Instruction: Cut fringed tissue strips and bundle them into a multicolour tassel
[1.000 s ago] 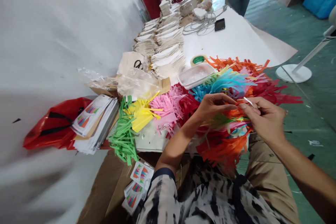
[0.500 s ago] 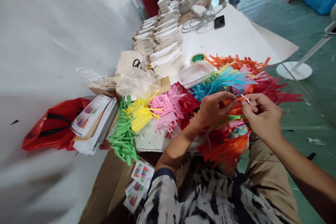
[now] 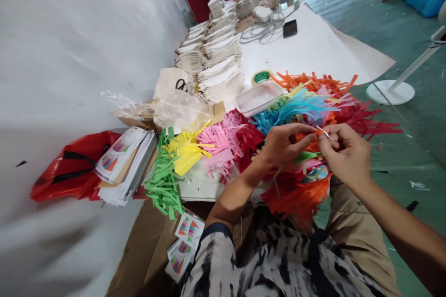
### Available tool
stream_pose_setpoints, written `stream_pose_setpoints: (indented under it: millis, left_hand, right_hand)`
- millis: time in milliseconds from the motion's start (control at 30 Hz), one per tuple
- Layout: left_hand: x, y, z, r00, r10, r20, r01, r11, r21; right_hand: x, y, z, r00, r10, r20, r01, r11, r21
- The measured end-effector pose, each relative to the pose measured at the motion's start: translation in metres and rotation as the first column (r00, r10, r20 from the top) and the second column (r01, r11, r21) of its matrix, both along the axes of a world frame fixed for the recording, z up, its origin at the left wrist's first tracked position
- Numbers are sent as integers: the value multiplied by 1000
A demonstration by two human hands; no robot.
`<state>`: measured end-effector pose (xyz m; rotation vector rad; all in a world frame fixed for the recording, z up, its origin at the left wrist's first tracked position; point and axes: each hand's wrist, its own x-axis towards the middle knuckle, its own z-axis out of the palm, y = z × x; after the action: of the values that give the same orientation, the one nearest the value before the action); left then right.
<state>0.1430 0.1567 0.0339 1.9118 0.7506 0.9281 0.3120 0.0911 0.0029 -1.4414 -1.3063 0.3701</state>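
My left hand pinches the twisted top of an orange paper tassel, most of which the fingers hide. Close against it, my right hand grips a thin white strip between thumb and forefinger; whether it is tape or a tie I cannot tell. The strip meets the orange paper between both sets of fingertips. Below the hands lies a heap of red and orange fringed paper. Behind them are blue fringed tassels and orange ones.
A white plastic tray and a tape roll lie beyond the hands. Pink, yellow and green fringed paper spreads leftward. Paper stacks, a cable and a phone are farther back. A white stand is at right.
My right hand has shifted slightly left, closer to my left fingertips. The white strip has tilted more steeply. In the background, a standing person's legs have mostly gone out of sight.
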Motion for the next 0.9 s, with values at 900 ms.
stream_pose_setpoints:
  millis: [900]
  left_hand:
    - [3,20,-3,948,-105,301,268,773,-574]
  right_hand:
    - [5,-8,7,988,72,140,-74,997,5]
